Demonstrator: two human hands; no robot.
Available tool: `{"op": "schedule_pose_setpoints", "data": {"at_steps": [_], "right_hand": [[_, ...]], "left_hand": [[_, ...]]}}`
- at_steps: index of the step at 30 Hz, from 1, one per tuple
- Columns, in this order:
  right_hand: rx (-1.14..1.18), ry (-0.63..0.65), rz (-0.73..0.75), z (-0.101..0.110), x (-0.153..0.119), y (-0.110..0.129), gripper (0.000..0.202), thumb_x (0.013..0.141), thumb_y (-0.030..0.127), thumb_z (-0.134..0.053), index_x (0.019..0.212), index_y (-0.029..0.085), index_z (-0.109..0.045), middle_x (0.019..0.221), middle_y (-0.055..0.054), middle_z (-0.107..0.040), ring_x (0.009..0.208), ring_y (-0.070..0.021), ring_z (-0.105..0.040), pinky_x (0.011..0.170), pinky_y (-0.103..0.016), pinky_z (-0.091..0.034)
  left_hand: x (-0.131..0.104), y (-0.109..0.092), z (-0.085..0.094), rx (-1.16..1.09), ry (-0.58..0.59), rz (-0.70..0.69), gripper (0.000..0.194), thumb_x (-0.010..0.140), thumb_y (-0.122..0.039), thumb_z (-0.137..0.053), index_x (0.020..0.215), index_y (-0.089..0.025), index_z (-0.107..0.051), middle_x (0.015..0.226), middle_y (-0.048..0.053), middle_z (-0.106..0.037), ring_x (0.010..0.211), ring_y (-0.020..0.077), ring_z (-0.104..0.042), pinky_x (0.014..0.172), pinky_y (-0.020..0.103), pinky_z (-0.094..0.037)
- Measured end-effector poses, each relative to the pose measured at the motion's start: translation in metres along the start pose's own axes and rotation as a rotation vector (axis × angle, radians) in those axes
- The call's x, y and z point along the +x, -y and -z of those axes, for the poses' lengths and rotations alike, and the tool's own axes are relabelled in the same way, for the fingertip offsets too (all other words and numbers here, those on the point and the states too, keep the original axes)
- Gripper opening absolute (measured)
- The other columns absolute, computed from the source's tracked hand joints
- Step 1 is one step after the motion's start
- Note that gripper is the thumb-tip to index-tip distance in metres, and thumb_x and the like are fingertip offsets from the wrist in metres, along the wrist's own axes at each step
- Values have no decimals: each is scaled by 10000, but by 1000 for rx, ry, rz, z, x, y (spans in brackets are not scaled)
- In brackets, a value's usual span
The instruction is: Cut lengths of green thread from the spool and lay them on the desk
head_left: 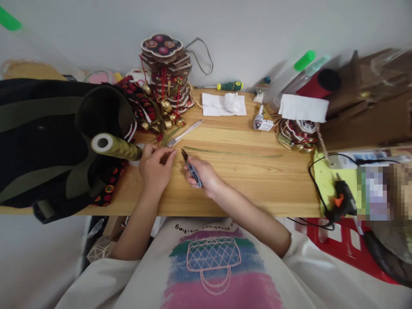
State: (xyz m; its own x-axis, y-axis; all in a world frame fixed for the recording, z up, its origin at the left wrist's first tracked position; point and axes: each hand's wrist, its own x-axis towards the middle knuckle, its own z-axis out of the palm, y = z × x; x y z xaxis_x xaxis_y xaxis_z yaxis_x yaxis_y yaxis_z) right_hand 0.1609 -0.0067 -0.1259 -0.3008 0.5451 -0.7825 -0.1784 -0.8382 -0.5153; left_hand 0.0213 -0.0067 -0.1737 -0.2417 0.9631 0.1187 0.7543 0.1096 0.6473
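We seem to be mid-trim: our right hand (206, 174) has its fingers clamped on the snips (194, 171), tip near the cord (231, 152) lying on the surface (277, 184). Our left hand (156, 167) brings its fingertips close together; we cannot tell whether they pinch anything. Cutting calls for cord between the blades. The roll (120, 149) and pen (185, 133) crowd our left hand; bells (166, 106) sit beyond.

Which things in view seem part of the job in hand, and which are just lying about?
Likely in use:
plier-like tool, in the right hand
thin green strand, on the table

Likely just lying about:
screwdriver
glue gun
crumpled white paper
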Motion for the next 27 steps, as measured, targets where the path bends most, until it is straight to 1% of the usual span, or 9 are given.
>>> {"op": "schedule_pose_setpoints", "data": {"at_steps": [5, 11, 20, 27], "right_hand": [[30, -23, 14, -4, 1, 0, 335, 1004, 294, -295, 703, 203, -410, 316, 95, -333, 288, -59, -228, 357, -180, -157], [68, -46, 59, -6, 3, -6, 310, 986, 260, -330, 693, 202, -411, 318, 100, -326, 284, -56, -233, 352, -183, -145], [45, -57, 70, -6, 4, -8, 339, 999, 253, -297, 684, 201, -410, 299, 91, -337, 271, -57, -238, 351, -178, -157], [-5, -76, 66, -7, 5, -8, 377, 1014, 266, -292, 657, 206, -399, 287, 90, -333, 266, -57, -244, 352, -180, -175]], "left_hand": [[-1, 2, -1, -25, -26, -19, 151, 804, -335, -652, 840, -220, -743, 850, 18, -556, 742, 142, -554, 713, 266, -459], [-1, 6, -3, -75, -50, -38, 139, 791, -327, -662, 823, -219, -742, 845, 18, -565, 730, 143, -556, 685, 270, -456], [-1, 3, -1, -84, -47, -29, 137, 779, -342, -662, 802, -230, -737, 811, 9, -537, 702, 138, -545, 676, 273, -457], [0, 4, -1, -75, -54, -39, 161, 782, -357, -662, 818, -221, -742, 820, 11, -548, 675, 125, -531, 679, 268, -458]]}}
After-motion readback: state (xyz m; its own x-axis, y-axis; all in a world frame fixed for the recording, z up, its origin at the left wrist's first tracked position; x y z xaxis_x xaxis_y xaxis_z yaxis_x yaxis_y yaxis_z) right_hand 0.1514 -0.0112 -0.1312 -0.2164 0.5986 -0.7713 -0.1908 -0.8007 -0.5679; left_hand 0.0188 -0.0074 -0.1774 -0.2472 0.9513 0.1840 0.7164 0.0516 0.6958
